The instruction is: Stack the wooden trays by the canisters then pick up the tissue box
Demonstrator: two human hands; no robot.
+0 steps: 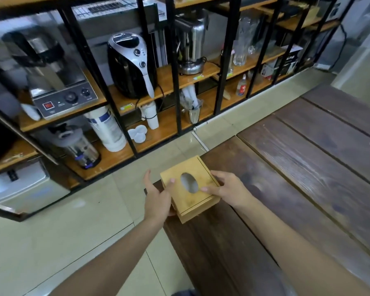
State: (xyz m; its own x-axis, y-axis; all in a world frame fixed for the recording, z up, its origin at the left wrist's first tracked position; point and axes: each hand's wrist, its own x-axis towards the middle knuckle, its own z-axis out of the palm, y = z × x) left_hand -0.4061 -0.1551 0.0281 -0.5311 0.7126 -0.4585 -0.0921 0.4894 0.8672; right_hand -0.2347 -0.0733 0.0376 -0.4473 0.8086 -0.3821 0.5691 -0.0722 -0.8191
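Observation:
A square light-wood tissue box [188, 201] with an oval opening in its lid sits at the near-left corner of a dark wooden table [297, 178]. My left hand [158, 197] grips its left side, thumb on the lid. My right hand [228, 186] grips its right side, thumb on the lid beside the opening. Whether the box rests on the table or is lifted just off it I cannot tell. No wooden trays or canisters are in view.
A black metal rack with wooden shelves [165, 82] stands across a tiled floor [62, 236], holding a black and silver air fryer [129, 65], steel urns, a blender, glassware, stacked paper cups and small dishes.

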